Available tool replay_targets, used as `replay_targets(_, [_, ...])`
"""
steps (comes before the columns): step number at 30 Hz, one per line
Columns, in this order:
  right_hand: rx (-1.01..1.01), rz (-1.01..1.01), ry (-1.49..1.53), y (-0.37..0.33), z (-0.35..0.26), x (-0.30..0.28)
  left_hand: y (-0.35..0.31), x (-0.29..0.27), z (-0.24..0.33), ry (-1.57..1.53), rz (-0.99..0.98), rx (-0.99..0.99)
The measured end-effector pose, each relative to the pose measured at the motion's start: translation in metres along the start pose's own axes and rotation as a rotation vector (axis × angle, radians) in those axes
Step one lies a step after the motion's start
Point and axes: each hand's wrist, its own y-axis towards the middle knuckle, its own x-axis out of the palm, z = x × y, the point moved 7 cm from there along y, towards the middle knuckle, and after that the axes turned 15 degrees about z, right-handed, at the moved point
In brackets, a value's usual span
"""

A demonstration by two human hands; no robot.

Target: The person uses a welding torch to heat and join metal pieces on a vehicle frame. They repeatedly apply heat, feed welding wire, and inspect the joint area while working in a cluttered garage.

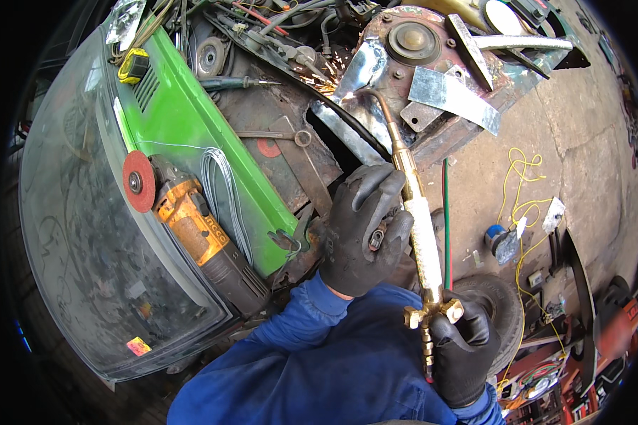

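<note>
A brass gas torch (422, 234) slants upward in front of me. Its bent copper tip points at a shiny bare metal patch (365, 67), where sparks fly. My right hand (466, 347), in a black glove, is closed round the torch's rear end by the brass valve knob (451, 310). Close against the left side of the torch is my left hand (365, 230), also gloved, with its fingers curled. A small dark piece with a round end (377, 239) shows between those fingers; its kind is unclear.
On the windshield edge lies an orange angle grinder (191, 219); beside it are a coil of wire (223, 198) and a green panel (184, 134). A wrench (301, 138), screwdriver (227, 83), tape measure (134, 66), hammer (469, 51) and loose metal plate (454, 98) surround the sparks. A tyre (500, 312) stands at right.
</note>
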Motion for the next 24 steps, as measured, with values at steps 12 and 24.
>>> replay_targets(12, [-0.066,-0.071,0.011,-0.0006,0.0002,0.0004,-0.0011,-0.0008,-0.0005,-0.011,0.023,0.003])
replay_targets(24, [-0.006,-0.024,0.044,0.0006,-0.0041,0.0008,0.0002,-0.0013,0.0004,0.022,0.036,0.026])
